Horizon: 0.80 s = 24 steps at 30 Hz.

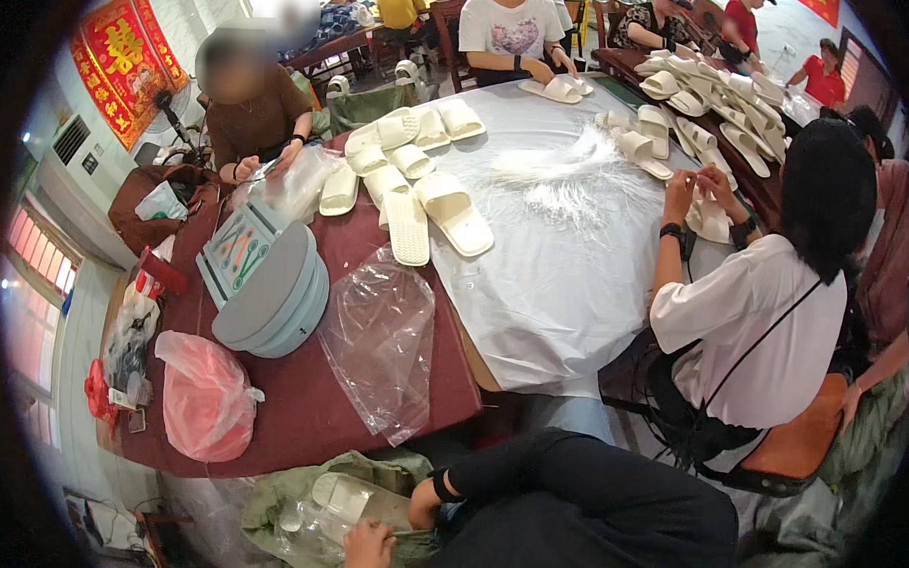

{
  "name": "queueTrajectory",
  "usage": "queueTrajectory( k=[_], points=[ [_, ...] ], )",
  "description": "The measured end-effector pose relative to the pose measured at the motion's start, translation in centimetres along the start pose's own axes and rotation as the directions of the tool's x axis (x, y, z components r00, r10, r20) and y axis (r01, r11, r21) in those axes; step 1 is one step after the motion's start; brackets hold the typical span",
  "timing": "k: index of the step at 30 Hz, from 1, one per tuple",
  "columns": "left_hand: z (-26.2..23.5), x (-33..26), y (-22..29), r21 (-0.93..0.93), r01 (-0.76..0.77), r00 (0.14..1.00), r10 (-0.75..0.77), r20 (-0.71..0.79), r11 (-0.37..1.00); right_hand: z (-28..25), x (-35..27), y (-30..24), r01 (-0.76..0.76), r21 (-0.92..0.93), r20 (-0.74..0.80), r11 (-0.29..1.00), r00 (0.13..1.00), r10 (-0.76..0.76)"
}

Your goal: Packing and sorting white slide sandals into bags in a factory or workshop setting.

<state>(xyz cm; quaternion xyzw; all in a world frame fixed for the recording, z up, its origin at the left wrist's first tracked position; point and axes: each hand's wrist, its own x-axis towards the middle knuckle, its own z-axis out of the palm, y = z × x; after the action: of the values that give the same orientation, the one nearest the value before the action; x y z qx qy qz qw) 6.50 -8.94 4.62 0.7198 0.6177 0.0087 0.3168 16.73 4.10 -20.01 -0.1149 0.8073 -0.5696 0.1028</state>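
At the lower edge, a cream slipper [348,498] lies inside a clear plastic bag [300,544] on a green woven sack [267,498]. My left hand [368,553] is closed at the bag's near edge, its fingers pinching the thin film. My right hand [425,505], with a black band on its wrist, is at the bag's right end beside the slipper. Its fingers are mostly hidden, so its grip does not show.
A dark red table [430,403] ahead carries a pink bag [205,400], a grey plastic case [274,288], a flat clear bag [382,342] and several cream slippers [457,214]. White strands [568,183] lie on a pale sheet. A co-worker [743,324] sits at right; others work farther off.
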Motion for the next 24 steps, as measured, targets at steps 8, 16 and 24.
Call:
queueTrajectory(
  k=[8,16,24],
  points=[
    [6.5,1.8,-6.7,-0.187,0.320,0.932,-0.273,0.239,0.929,-3.6,-2.2,-9.5,-0.418,-0.213,0.249,0.883,0.851,0.462],
    [5.4,2.2,-5.6,-0.061,0.357,0.901,-0.326,0.285,0.932,-11.3,-9.4,-17.1,-0.208,-0.282,-0.353,0.937,0.930,0.101],
    [-1.9,3.3,-1.9,-0.104,0.208,0.903,-0.150,0.403,0.973,-24.3,-22.6,-13.2,-0.551,0.039,-0.974,0.834,-0.209,-0.092]
  ],
)
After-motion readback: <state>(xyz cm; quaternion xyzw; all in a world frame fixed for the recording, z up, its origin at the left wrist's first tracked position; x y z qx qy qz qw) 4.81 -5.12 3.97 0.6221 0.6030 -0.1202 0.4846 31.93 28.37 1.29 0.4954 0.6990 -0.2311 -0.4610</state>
